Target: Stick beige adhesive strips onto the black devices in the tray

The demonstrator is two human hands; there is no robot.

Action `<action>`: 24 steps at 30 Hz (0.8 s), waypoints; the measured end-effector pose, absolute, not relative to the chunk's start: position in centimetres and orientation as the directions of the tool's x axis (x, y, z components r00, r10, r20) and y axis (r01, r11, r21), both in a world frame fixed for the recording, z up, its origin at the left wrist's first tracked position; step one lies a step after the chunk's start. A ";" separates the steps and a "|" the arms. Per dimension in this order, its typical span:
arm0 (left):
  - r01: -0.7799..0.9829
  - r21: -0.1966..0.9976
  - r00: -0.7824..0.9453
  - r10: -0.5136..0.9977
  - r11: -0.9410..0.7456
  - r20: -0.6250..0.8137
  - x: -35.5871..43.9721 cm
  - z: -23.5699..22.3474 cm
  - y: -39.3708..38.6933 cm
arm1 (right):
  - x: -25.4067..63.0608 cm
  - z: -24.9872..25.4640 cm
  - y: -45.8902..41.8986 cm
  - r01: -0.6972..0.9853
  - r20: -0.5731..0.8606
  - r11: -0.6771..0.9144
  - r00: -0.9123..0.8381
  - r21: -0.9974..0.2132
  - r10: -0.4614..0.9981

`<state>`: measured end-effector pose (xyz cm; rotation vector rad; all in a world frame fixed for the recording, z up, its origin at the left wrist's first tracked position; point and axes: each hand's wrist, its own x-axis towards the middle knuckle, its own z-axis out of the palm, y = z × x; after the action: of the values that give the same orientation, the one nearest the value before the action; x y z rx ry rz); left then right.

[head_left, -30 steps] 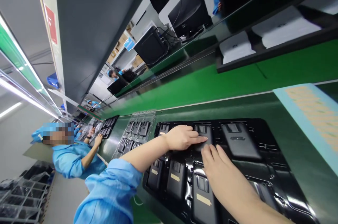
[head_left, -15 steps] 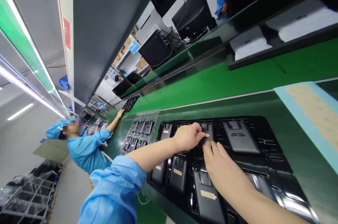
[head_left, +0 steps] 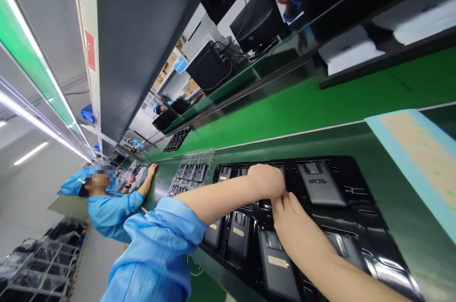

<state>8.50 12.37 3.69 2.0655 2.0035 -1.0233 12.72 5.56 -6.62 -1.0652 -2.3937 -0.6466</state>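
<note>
A glossy black tray (head_left: 359, 183) lies on the dark bench edge and holds several black housings. My left hand (head_left: 268, 181) is curled closed over a housing in the far row, and what its fingers pinch is hidden. Just below it, my right hand (head_left: 290, 219) rests with its fingers stretched flat on the tray, the fingertips meeting the left hand. To the right sits a bare black housing (head_left: 320, 190). Near-row housings carry tan tape strips (head_left: 278, 261). A light blue sheet of tan stickers (head_left: 416, 150) lies at the right.
A clear tray of black parts (head_left: 190, 174) sits left of mine. Beyond runs a green conveyor belt (head_left: 285, 112) carrying another black tray (head_left: 176, 139). A co-worker in blue (head_left: 110, 207) works further left. Monitors (head_left: 260, 19) stand across the belt. Empty clear trays (head_left: 32, 264) are stacked bottom left.
My left hand went from flat on the housing to pinching a small tan strip, then curled over so the strip is hidden. The co-worker pulled an arm back from the belt.
</note>
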 end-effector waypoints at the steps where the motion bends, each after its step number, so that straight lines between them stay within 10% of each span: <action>1: 0.915 -0.380 -0.086 0.857 -0.133 -0.509 8.6 3.6 12.4 | 12.7 -6.7 5.6 0.767 0.559 0.596 -0.609 0.236 0.562; 12: 0.963 -0.260 -0.044 0.907 -0.073 -0.420 7.3 3.3 12.5 | 12.9 -6.5 5.8 0.724 0.525 0.611 -0.672 0.320 0.522; 24: 0.997 0.032 -0.058 0.978 0.066 -0.201 3.9 0.9 11.9 | 12.8 -7.4 5.8 0.707 0.594 0.704 -0.594 0.064 0.542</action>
<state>3.92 11.91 0.93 2.0311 2.1632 -0.1719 12.84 5.76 -7.44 -0.9523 -2.3634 -0.3979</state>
